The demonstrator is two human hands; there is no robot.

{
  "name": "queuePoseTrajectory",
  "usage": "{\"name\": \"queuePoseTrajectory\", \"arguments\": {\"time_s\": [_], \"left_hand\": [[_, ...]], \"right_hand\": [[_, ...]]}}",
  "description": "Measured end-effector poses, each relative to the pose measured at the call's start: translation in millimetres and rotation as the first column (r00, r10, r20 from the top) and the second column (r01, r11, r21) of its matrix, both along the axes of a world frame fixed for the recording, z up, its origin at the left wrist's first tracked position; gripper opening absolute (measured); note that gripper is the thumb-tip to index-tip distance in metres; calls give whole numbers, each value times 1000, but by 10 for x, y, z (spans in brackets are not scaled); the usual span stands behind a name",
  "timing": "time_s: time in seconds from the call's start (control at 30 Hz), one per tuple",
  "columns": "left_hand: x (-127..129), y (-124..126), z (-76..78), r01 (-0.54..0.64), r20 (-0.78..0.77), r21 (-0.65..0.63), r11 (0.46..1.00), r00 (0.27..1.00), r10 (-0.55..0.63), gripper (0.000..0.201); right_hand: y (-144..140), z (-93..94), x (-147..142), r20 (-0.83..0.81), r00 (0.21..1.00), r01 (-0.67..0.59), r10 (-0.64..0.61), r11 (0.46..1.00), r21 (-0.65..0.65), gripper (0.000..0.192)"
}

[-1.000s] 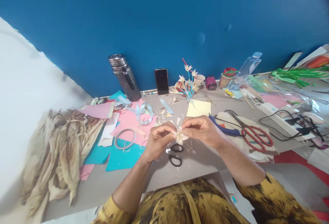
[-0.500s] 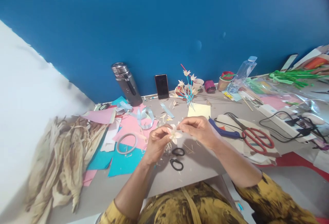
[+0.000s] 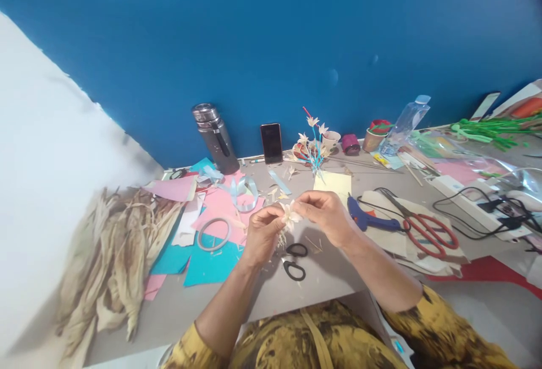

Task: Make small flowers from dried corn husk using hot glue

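From the head camera we see our left hand (image 3: pixel 263 232) and right hand (image 3: pixel 324 214) meeting just above the grey table (image 3: pixel 271 290), both pinched on a small cream flower made of dried husk petals (image 3: pixel 289 213). The left grip is closed around the flower's base, with a few thin husk strands hanging below it; the right grip is closed on a petal at the flower's upper right side. The flower is held in the air between the two hands, apart from the table top.

We judge it very light, thin and papery, easy to crease or tear, so it is best held at the bunched base, with only fingertip pressure on the petals.

Directly under the hands lie small black-handled scissors (image 3: pixel 295 260). To the left are pink and teal paper sheets (image 3: pixel 212 247), a grey tape ring (image 3: pixel 213 234) and a pile of dried corn husks (image 3: pixel 112 262). To the right are a blue glue gun (image 3: pixel 370 220) and large red-handled scissors (image 3: pixel 432 231). Further back stand a cluster of finished husk flowers on blue stems (image 3: pixel 313 143), a dark phone (image 3: pixel 271 142) and a grey metal flask (image 3: pixel 215 137).
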State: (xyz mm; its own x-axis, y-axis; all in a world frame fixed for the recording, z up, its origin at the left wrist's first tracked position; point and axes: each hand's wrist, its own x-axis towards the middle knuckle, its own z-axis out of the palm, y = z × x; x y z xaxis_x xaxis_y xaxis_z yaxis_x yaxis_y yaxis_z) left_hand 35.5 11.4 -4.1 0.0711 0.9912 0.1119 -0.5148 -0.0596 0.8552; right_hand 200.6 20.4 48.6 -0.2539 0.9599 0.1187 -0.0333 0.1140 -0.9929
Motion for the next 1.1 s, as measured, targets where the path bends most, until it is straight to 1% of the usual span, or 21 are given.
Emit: {"name": "queuePoseTrajectory", "arguments": {"time_s": [0.2,0.33,0.43,0.57,0.77,0.87,1.03,1.1], "left_hand": [[53,-11,47,-41,25,-56,998,999,42,24],[76,-22,52,-6,67,-82,997,998,12,25],[70,-24,33,12,103,-88,996,995,-3,26],[56,-16,11,25,131,-100,995,991,-11,28],[55,-4,12,22,171,-129,991,985,1,26],[54,-6,3,17,197,-141,990,980,11,24],[57,-29,-23,49,226,-157,986,974,-12,22],[62,-40,-32,63,239,-173,983,971,-21,20]], "right_hand": [[-45,27,-71,-74,996,53,-59,995,-83,34],[-56,25,-102,-91,992,79,-89,991,-112,35],[-54,-8,-100,-99,992,72,-84,991,-115,36],[-63,-109,-80,-71,993,83,-90,992,-99,34],[-122,-231,-129,73,993,88,-90,996,25,22],[-137,-247,-183,113,987,107,-114,992,62,19],[-122,-260,-251,191,965,141,-179,970,198,13],[-116,-267,-262,196,963,140,-184,965,220,11]]}}
